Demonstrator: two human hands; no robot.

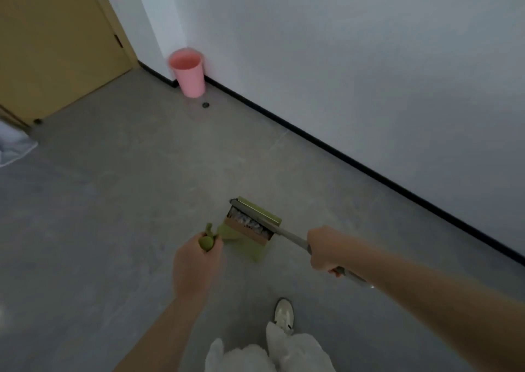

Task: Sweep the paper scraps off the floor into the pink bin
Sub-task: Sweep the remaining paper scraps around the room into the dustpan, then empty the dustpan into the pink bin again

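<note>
- Floor (113,201): grey, smooth, fills the lower and left portion of the view.
- Wall (369,59): pale, runs from 12 o'clock down to 4 o'clock, with a black skirting strip (369,167) along its base.
- Door (56,45): tan, at 10 o'clock, closed against the floor line.
- Pink bin (188,75): stands upright on the floor at 11 o'clock, in the corner against the wall, mouth open upward. It is well apart from both hands. Its inside is blurred; contents cannot be told.
- Dustpan (250,248): green, near the frame centre at about 6 o'clock, held above the floor.
- Left hand (196,263): fingers curled round the green dustpan handle (206,242), gripping it from below left of the pan.
- Right hand (324,251): at 4 o'clock from the dustpan, fingers wrapped round the grey brush handle (289,236).
- Brush (250,215): head lies across the dustpan, bristles toward the pan, touching it.
- Paper scraps (247,221): a pale grey-white clump sits in the dustpan, directly under the brush head; individual pieces are too blurred to separate.
- Shoe (284,315): white, at 6 o'clock, on the floor below the right hand.
- Small black disc (205,105): on the floor just beside the pink bin, at its 5 o'clock.
</note>
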